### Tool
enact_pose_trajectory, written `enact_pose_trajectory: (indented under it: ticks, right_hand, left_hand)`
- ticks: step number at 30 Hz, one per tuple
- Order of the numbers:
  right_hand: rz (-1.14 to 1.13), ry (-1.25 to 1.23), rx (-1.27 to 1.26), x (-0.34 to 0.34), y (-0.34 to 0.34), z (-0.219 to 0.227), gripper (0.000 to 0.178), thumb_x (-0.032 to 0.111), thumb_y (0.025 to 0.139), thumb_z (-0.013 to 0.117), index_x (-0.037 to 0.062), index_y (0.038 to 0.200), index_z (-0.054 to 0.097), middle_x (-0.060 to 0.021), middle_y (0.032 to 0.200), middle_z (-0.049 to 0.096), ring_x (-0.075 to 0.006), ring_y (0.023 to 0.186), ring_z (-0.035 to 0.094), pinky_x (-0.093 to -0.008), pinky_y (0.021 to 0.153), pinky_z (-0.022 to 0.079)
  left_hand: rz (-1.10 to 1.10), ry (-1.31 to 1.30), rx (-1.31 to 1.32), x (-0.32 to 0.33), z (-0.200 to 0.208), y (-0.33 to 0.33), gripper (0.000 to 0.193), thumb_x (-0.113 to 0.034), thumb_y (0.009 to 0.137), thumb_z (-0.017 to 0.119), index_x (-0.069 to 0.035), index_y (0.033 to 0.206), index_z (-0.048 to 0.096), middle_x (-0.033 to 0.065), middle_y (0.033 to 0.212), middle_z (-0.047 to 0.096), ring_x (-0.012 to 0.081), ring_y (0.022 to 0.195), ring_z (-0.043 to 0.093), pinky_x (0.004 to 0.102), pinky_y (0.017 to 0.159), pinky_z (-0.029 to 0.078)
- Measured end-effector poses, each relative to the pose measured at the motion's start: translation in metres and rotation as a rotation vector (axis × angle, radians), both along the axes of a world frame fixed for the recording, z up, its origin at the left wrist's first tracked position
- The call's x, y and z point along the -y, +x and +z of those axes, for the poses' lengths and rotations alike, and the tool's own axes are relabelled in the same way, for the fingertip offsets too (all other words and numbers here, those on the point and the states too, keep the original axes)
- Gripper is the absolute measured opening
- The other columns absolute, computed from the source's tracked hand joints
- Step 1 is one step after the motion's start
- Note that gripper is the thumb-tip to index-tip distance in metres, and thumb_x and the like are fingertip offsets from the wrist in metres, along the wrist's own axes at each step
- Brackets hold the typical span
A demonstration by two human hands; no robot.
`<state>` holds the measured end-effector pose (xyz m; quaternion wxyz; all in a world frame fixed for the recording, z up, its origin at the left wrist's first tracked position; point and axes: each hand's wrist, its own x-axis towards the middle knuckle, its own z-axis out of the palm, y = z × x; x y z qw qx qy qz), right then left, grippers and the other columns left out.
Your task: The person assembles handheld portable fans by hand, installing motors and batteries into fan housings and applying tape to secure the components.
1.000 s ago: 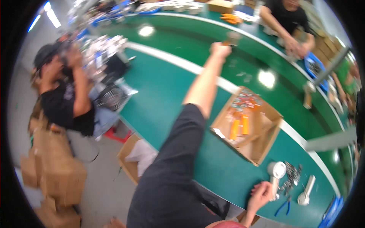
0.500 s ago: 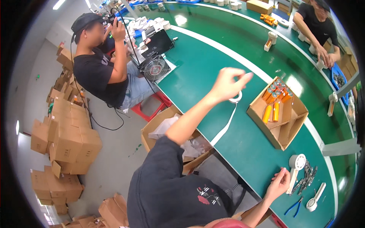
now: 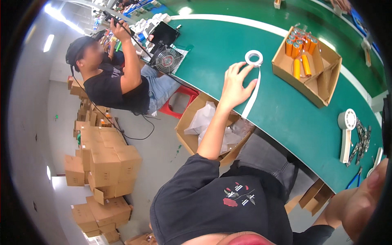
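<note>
My left hand [image 3: 237, 85] reaches over the green table's near edge with its fingers apart and nothing in them. Its fingertips are close to a roll of white tape [image 3: 247, 57]; whether they touch it I cannot tell. From the roll a white tape strip [image 3: 252, 94] runs to the table edge, passing beside my thumb. My right hand [image 3: 367, 196] is raised close at the lower right, large and partly cut off, its fingers unclear. Beyond it on the table lie a white handheld fan [image 3: 347, 132], a pile of dark metal strips [image 3: 359, 143] and blue-handled pliers [image 3: 355, 178].
A cardboard tray [image 3: 300, 85] on the table holds several orange battery cells [image 3: 301, 43]. Below the table edge stands an open carton [image 3: 190, 126] with plastic bags. A co-worker [image 3: 110, 81] sits at the left by a metal-grilled fan [image 3: 166, 60]. Stacked cartons [image 3: 110, 159] fill the floor behind.
My left hand has lowered from above the tape and opened from a pinch. My right hand has left the table beside the handheld fan and come up close. The view has shifted.
</note>
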<state>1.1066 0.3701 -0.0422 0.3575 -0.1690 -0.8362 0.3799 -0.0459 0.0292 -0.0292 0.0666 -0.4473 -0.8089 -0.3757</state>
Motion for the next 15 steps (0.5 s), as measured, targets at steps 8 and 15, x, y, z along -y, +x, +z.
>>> enact_pose_trajectory:
  ticks: [8,15]
  right_hand:
    - [0.024,0.215,0.006,-0.093,-0.015,-0.047,0.059,0.02,0.081,0.079,-0.0013,0.124,0.044,-0.0106,0.077,0.056,-0.0201,0.062,0.056,-0.0284,0.055,0.044]
    - [-0.185,0.668,-0.021,-0.105,-0.008,-0.023,0.046,0.013,0.086,0.072,-0.0046,0.121,0.049,-0.012,0.078,0.059,-0.0187,0.063,0.057,-0.027,0.056,0.045]
  left_hand:
    - [0.056,-0.032,-0.158,0.018,0.022,0.001,0.048,-0.023,0.081,0.078,-0.009,0.125,0.066,0.018,0.126,0.061,0.0387,0.12,0.054,0.0487,0.102,0.043]
    - [0.101,-0.109,-0.122,0.058,0.021,0.011,0.052,-0.019,0.082,0.076,-0.012,0.132,0.063,0.0165,0.132,0.057,0.0376,0.127,0.05,0.0486,0.108,0.038]
